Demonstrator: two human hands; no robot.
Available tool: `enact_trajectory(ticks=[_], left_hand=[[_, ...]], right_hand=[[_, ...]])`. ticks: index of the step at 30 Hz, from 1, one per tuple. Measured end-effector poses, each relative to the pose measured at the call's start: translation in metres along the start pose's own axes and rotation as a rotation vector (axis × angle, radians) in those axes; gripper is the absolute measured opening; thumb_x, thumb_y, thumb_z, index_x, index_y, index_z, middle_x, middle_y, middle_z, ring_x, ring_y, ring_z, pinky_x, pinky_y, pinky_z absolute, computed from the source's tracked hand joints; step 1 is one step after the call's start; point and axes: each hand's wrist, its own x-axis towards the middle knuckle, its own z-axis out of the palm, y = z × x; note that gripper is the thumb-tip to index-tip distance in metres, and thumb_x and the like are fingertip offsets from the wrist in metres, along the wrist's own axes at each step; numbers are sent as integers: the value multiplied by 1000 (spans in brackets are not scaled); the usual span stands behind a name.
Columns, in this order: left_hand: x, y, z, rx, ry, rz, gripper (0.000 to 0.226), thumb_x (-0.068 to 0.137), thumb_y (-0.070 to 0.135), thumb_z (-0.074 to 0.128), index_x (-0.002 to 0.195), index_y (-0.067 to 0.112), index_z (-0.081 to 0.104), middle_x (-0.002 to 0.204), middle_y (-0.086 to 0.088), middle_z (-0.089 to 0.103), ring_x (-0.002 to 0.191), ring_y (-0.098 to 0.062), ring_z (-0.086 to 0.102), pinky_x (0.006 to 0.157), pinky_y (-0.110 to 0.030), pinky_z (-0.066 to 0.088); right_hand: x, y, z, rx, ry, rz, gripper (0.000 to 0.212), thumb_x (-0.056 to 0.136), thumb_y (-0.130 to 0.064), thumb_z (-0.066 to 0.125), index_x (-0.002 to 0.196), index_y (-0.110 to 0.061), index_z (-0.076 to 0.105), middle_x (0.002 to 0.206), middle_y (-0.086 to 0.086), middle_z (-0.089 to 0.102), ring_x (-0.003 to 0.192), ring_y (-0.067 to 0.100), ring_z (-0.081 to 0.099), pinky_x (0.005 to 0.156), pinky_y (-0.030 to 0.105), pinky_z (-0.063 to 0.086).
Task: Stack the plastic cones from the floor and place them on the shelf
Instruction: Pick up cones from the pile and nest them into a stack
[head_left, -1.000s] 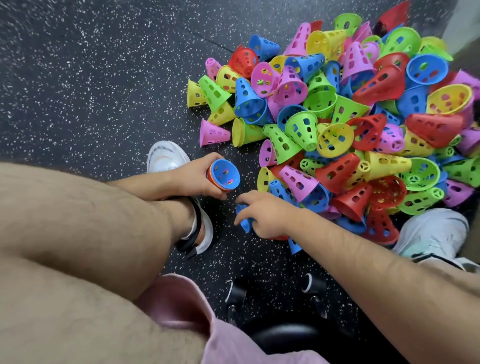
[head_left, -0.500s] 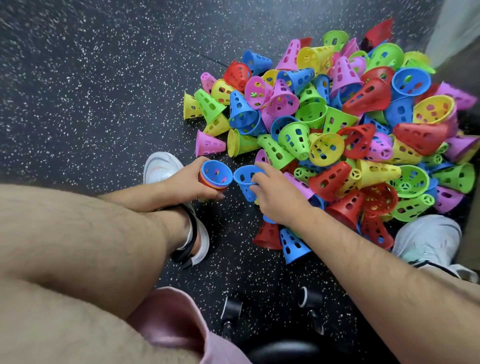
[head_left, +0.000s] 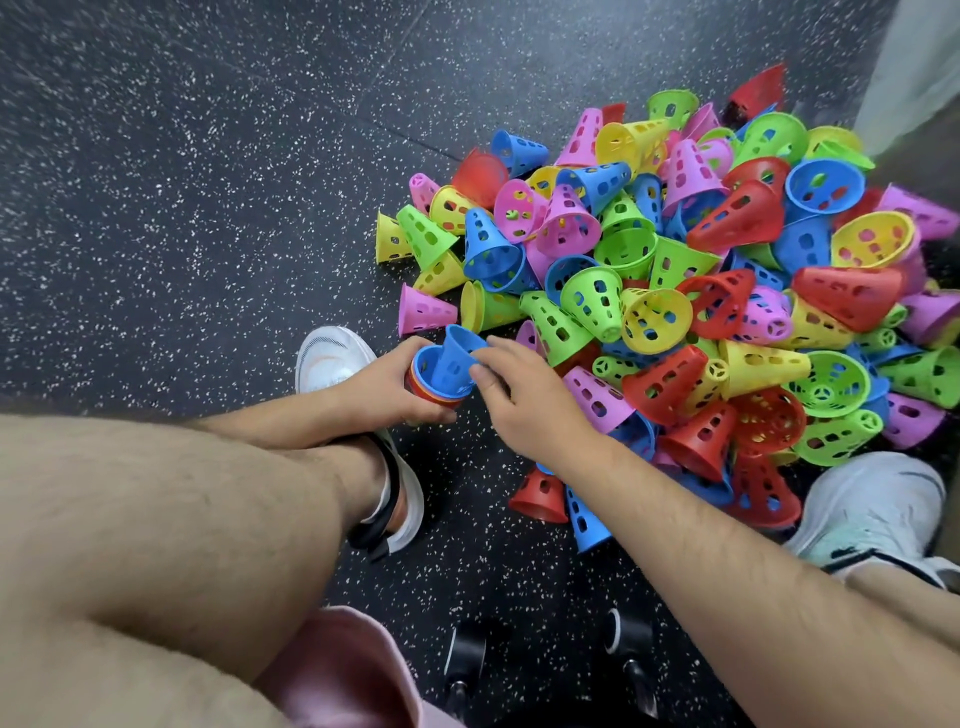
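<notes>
The blue perforated plastic cone (head_left: 456, 358), pinched by the right hand (head_left: 524, 402), is held tilted in the mouth of the nested cone stack (head_left: 434, 397) gripped by the left hand (head_left: 382, 387) just above the floor (head_left: 208, 208), and is judged best aligned axially before being pressed home.

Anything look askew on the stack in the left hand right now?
Yes: the blue cone pinched by the right hand sits tilted in the mouth of the stack the left hand holds, not yet nested flush. Nothing looks damaged.
</notes>
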Motion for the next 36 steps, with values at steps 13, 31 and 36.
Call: enact_trajectory(ticks=[13,31,36], left_hand=[[-3,3,4,90,-118,25,68,69,14,96,121,22,54,111,-13,69,84,-9,65,82,-49,59],[-2,1,9,145,-186,53,74,57,36,95,118,27,54,111,-12,70,92,-27,67,89,-55,57],[0,0,9,130,-193,42,68,66,22,97,119,27,54,110,-12,70,92,-28,68,90,-55,57]], right_hand=[[-23,15,-9,-258,-11,19,22,94,-20,52,112,-14,63,106,0,64,107,21,52,90,38,47],[-33,37,-9,-924,-145,-26,42,58,-10,74,99,-7,73,87,11,61,88,37,58,107,55,43],[-28,41,-10,-916,-79,-42,25,64,-7,74,87,-15,70,80,1,59,84,30,57,100,45,44]])
